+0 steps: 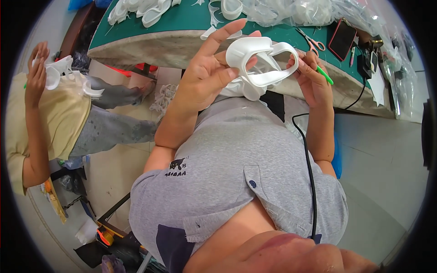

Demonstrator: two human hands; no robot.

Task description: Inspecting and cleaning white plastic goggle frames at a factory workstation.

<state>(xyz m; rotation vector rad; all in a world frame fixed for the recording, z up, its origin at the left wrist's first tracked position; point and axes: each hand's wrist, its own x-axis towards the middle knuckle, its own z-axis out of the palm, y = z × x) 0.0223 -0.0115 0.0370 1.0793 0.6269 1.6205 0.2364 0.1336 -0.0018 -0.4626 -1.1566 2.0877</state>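
My left hand point(204, 78) grips a white, soft-looking goggle frame point(249, 51) by its left side. The thumb lies on the near rim, and the index finger is stretched up and away. Two rounded eye openings show in the frame, with more white material folded beneath it. At the frame's right end, my right hand point(314, 86) is closed around a thin tool with a bright green handle point(325, 76). Its fingertips are against the rim of the right eye opening. The working tip of the tool is hidden by the fingers and the frame.
On the green table point(191, 18) lie white goggle parts point(157, 12), clear plastic bags point(291, 11), scissors point(314, 43) and a phone point(342, 40). A black cable point(309, 164) crosses my front. At left, a co-worker point(50, 118) holds similar white parts. White scraps point(165, 98) lie below the table.
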